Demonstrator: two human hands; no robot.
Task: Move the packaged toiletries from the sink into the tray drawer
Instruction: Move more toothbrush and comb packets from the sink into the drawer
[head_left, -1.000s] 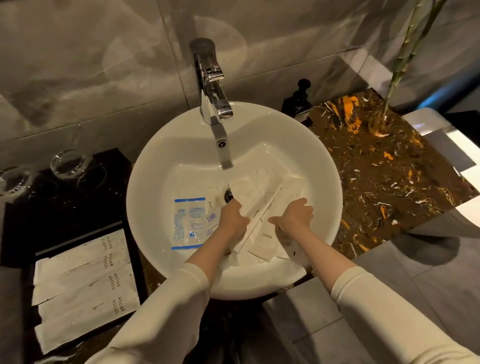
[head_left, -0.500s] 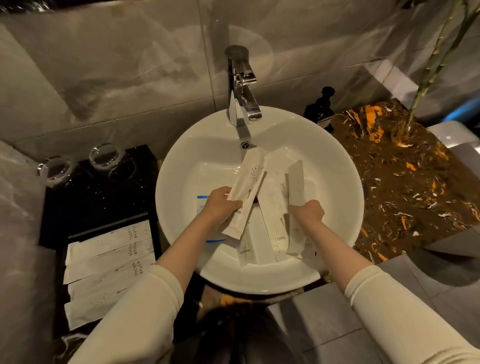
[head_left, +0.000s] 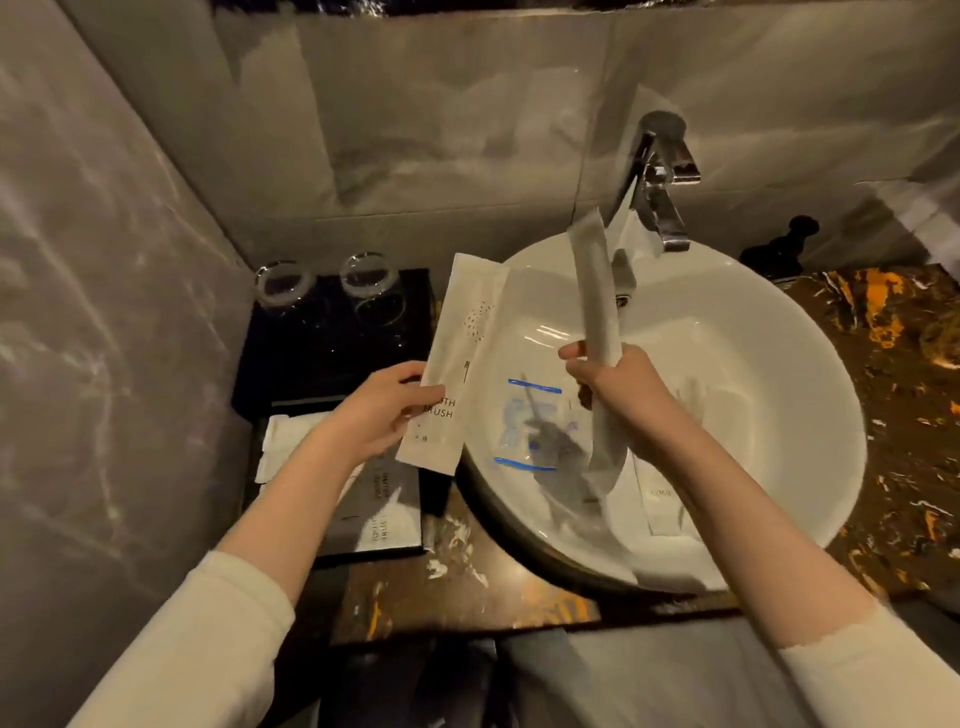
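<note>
Your fingers were curled on both sides, each set closed round one packet. Your left hand (head_left: 379, 410) pinched the toothbrush packet (head_left: 454, 364) near its lower end, thumb on the printed face, and held it upright over the gap between the sink (head_left: 779, 364) and the tray drawer (head_left: 400, 540); I judge that put it partway along the carry, flat side up so it could be laid beside the packets already in the drawer (head_left: 387, 501). Your right hand (head_left: 618, 387) gripped a second long packet (head_left: 597, 291) at its middle, above the basin, probably lifted clear so it would follow.

A clear packet with blue stripes (head_left: 532, 426) lay on the basin floor, and another white packet (head_left: 662, 499) lay toward the near wall, so the sink was not yet emptied.

Much was hard to read. Your second packet was smeared by motion, and its lower half merged with its shadow. Your left forearm covered most of the drawer, so I cannot tell how many packets it held. Two glasses (head_left: 327, 286) stood behind it, and a faucet (head_left: 660, 176) rose at the back.
</note>
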